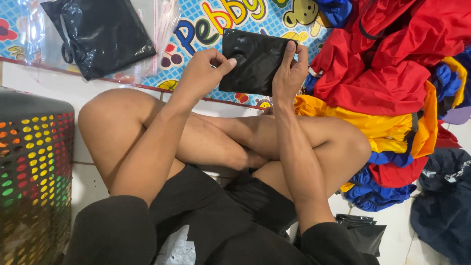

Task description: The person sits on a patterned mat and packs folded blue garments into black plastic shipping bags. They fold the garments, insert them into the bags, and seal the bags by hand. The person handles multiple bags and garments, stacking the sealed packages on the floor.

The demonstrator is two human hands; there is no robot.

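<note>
Your left hand point(203, 68) and right hand point(289, 73) pinch the black plastic bag point(255, 59) by its edges; slick film may slip.

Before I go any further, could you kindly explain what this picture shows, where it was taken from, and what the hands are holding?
The picture comes from a camera worn on a person's head, looking down at their own crossed legs on the floor. The left hand and right hand hold a small black plastic bag by its side edges, pinched in the fingers. Beneath lies a colourful cartoon play mat. A bigger black bag lies upper left, a perforated basket at left, and a pile of red, yellow and blue garments at right.
</note>
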